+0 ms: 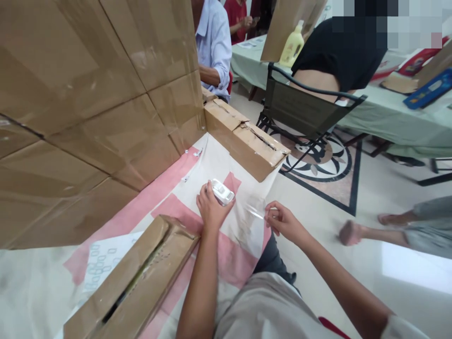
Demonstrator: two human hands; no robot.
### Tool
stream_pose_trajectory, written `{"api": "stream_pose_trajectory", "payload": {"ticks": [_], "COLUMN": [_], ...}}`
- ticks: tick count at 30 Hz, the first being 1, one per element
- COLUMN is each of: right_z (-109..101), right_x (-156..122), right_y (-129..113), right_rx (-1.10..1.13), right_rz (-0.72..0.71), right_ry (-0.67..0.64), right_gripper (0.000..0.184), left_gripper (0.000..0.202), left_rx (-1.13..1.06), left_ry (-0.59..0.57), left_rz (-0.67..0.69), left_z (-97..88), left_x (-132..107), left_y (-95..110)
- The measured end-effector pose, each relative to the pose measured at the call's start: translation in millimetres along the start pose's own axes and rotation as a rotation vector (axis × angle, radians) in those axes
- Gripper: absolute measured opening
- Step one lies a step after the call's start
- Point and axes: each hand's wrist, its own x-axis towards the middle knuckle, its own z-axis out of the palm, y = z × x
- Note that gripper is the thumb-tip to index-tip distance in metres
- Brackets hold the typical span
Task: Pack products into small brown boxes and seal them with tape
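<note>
My left hand [213, 209] is wrapped round a small white object [222, 192] shaped like a toy car, just above the cloth-covered table. At the table's right edge, my right hand [280, 219] has its fingers curled, with thumb and forefinger pinched on the end of a shiny clear plastic strip [254, 212]. The strip stretches left over the cloth, towards the white object; whether the two are joined I cannot tell. Beneath both hands lies a white and pink cloth [243, 256], wrinkled and smudged near the strip.
A tall cardboard wall [106, 108] stands on the left. One long cardboard box [141, 282] lies beside my left forearm, another cardboard box [247, 136] at the far edge. Beyond are a folding chair [307, 108], a yellow bottle [293, 44] and several people.
</note>
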Motion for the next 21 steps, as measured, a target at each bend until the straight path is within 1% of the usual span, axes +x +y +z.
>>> {"api": "stream_pose_trajectory", "payload": {"ticks": [5,11,13,15,17,19,20,21], "right_z": [0,-19,-22,-21,-18,-15,-13,-12], "right_x": [-9,-31,-37,-40,-38,-35,-34,-32], "right_y": [15,19,22,29,38,48,52,55], "right_rx": [0.000,-0.026,-0.018,0.007,0.036,0.062,0.075,0.086], "right_rz": [0.019,0.047,0.034,0.013,0.005,0.009,0.009,0.006], "right_ry": [-0.026,-0.022,-0.030,-0.044,-0.053,-0.056,-0.057,-0.061], "right_gripper": [0.031,0.028,0.027,0.028,0.030,0.034,0.036,0.038], "left_gripper": [0.111,0.111,0.112,0.114,0.113,0.104,0.098,0.091], "left_rx": [0.007,0.002,-0.007,-0.031,-0.116,-0.280,-0.364,-0.429], "left_ry": [0.003,-0.018,-0.021,-0.052,-0.139,-0.232,-0.241,-0.210], "left_rz": [0.004,-0.022,-0.030,-0.036,-0.054,-0.119,-0.156,-0.180], "left_z": [1.0,-0.4,0.2,0.6,-1.5,-8.3,-13.8,-20.2], "left_x": [0,1,1,2,3,3,2,0], "left_y": [-1,2,1,-2,-5,-4,-1,4]}}
